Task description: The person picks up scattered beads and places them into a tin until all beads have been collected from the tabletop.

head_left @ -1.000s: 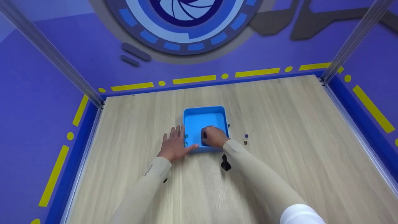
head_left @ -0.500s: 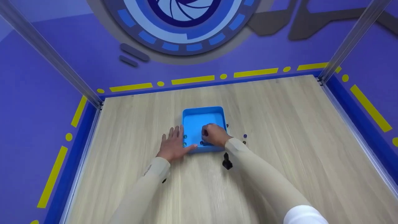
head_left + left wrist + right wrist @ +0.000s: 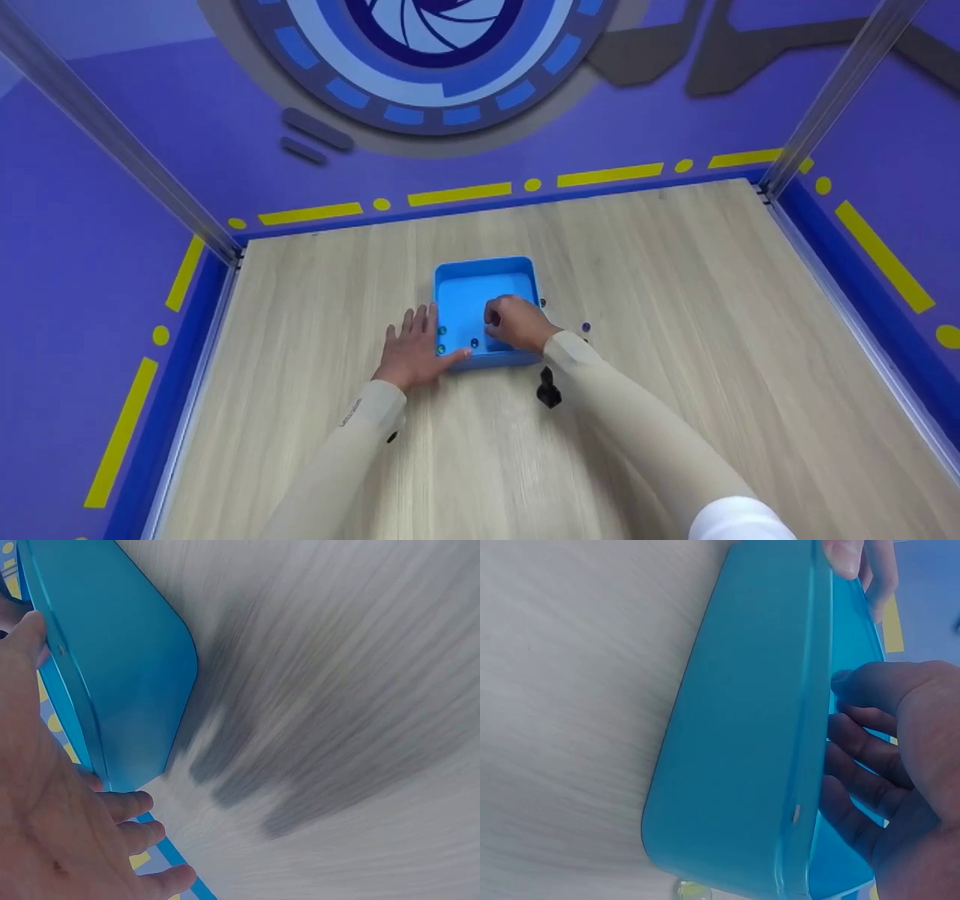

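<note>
A square blue plastic box (image 3: 480, 292) sits on the wooden table. My left hand (image 3: 411, 356) holds it steady with fingers spread along its left side and the thumb over the front left corner. Inside, two green marbles (image 3: 442, 331) lie by the left wall, and a dark marble (image 3: 474, 343) is near the front wall. My right hand (image 3: 519, 324) hovers over the box's right half. In the right wrist view its fingers (image 3: 862, 742) bend loosely above the rim, thumb apart, with nothing seen between them.
Outside the box, a dark marble (image 3: 543, 302) lies close to the right wall and a purple marble (image 3: 586, 327) farther right. A yellowish marble (image 3: 694, 890) shows beside the box in the right wrist view. Blue printed panels (image 3: 420, 172) enclose the table.
A dark marble has come out from beneath my right hand and rolled left across the box floor. My right hand has risen slightly and its fingers have loosened; my left hand keeps its place.
</note>
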A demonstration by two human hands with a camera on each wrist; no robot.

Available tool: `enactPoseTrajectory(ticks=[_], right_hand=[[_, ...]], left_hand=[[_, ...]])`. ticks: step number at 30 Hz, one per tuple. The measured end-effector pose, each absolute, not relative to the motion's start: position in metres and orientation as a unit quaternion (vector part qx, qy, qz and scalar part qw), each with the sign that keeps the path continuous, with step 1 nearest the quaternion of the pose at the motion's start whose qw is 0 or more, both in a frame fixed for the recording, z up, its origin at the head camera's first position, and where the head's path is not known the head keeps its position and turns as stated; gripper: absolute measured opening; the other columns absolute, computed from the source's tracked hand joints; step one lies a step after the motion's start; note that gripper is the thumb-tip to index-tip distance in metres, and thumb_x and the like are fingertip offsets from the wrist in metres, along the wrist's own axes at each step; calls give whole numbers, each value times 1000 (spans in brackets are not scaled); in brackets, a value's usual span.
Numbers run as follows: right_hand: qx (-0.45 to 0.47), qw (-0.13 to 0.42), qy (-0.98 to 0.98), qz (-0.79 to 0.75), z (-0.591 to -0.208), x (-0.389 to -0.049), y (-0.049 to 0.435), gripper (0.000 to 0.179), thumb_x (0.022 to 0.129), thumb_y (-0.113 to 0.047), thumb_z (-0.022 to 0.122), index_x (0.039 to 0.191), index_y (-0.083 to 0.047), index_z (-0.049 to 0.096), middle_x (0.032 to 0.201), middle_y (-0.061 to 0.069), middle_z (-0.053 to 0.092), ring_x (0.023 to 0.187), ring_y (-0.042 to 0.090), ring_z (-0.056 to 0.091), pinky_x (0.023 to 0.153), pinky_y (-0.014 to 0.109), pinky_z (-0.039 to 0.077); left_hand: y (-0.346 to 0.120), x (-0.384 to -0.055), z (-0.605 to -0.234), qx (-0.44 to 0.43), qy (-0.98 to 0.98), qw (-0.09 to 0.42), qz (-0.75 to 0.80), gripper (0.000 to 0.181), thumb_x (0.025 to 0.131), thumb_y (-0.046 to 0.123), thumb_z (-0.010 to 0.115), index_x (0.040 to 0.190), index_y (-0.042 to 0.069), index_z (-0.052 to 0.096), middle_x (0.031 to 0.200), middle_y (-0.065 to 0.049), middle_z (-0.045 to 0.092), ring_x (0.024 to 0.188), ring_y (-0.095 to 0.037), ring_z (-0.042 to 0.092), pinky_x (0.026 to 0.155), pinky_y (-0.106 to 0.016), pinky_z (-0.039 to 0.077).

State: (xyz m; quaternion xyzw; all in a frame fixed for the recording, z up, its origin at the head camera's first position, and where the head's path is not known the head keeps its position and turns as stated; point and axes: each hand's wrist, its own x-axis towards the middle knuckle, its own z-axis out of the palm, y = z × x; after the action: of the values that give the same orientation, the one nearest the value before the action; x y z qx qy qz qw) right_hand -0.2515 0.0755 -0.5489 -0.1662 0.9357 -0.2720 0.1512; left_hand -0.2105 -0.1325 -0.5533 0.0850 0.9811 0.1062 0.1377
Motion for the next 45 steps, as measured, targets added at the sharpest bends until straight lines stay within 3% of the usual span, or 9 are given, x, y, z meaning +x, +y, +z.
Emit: enactPoseTrajectory(ticks=[25, 45], right_hand=[[-157, 127, 936, -289, -538, -249, 93, 17, 92, -21, 67, 104, -9, 69, 96, 3, 67, 86, 16, 60, 84, 32, 55], [-182, 77, 930, -309, -531, -250, 109, 5, 90, -15, 66, 90, -10, 69, 87, 4, 67, 79, 15, 58, 77, 31, 54]], left_hand=[[-132, -209, -555, 74, 981, 142, 111, 109, 81, 78, 48, 157, 12, 7, 163, -14, 12, 151, -36, 7, 118, -62, 8], [-131, -209, -553, 73, 982, 141, 102, 110, 79, 81, 46, 157, 13, 9, 163, -14, 14, 151, -37, 9, 118, -62, 10]])
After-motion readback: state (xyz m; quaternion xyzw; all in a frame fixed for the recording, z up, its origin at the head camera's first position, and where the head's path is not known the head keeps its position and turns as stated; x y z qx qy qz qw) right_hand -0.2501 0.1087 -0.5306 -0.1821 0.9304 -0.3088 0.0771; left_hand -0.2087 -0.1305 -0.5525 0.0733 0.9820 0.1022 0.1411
